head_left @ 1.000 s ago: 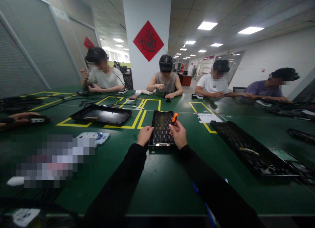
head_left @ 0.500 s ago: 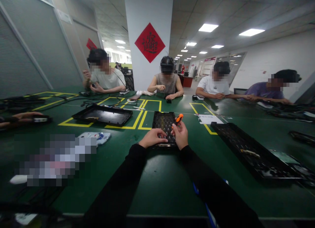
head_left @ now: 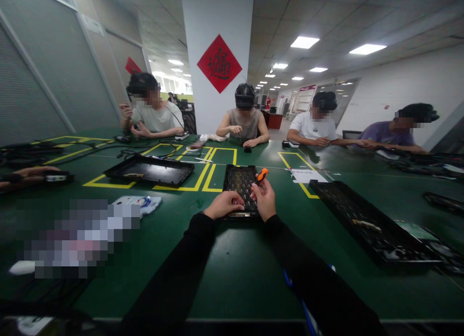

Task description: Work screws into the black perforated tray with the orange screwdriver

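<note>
In front of me a black plastic tray (head_left: pixel 241 179) with rows of small metal-looking pieces lies on the green table. My right hand (head_left: pixel 265 200) is closed around a screwdriver (head_left: pixel 261 175) with an orange and black handle. Its shaft slants down to the left, toward the near part of the tray. My left hand (head_left: pixel 224 204) rests over the tray's near left edge, thumb and fingertips pinched together close to the screwdriver's tip. Whatever sits between those fingertips is too small to make out.
To the right lies a long black tray (head_left: pixel 357 208) with a pale strip in it; another black tray (head_left: pixel 170 171) is at the left. A white paper (head_left: pixel 308 176) lies beyond my right hand. Several people sit across the table, and a co-worker's hand (head_left: pixel 34 171) shows at far left.
The view has shifted very slightly. Both hands and the screwdriver keep nearly the same place over the tray.
</note>
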Motion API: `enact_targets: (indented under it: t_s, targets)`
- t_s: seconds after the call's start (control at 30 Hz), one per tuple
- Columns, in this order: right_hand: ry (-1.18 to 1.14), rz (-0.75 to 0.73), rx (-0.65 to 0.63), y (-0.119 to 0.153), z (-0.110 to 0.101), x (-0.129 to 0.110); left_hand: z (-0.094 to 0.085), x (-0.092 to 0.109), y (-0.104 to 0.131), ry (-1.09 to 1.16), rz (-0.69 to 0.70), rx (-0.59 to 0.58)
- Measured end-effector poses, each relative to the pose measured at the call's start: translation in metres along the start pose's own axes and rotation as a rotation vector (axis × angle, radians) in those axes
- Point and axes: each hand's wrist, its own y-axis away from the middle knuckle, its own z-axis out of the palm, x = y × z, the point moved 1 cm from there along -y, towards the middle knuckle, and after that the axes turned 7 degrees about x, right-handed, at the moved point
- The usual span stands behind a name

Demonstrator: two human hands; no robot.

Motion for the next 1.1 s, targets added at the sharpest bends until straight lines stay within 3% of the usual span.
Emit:
enact_targets:
  t_s: [0.2, 0.5, 0.73, 1.1]
  targets:
    - [0.038, 0.006, -0.053, 0.001, 0.0, -0.0013, -0.0005, 0.0021, 0.0002, -0.007, -0.004, -0.008]
    - [0.08, 0.027, 0.058, -0.002, -0.0022, 0.0012, 0.0003, -0.0005, -0.0008, 0.021, -0.031, -0.067]
    - [0.082, 0.037, 0.057, -0.003, -0.002, 0.0027, -0.0014, 0.0023, -0.0003, 0.178, -0.108, 0.048]
    - [0.095, 0.002, -0.007, 0.0001, -0.0016, 0.0007, -0.0027, 0.0028, 0.0001, 0.174, -0.097, 0.006]
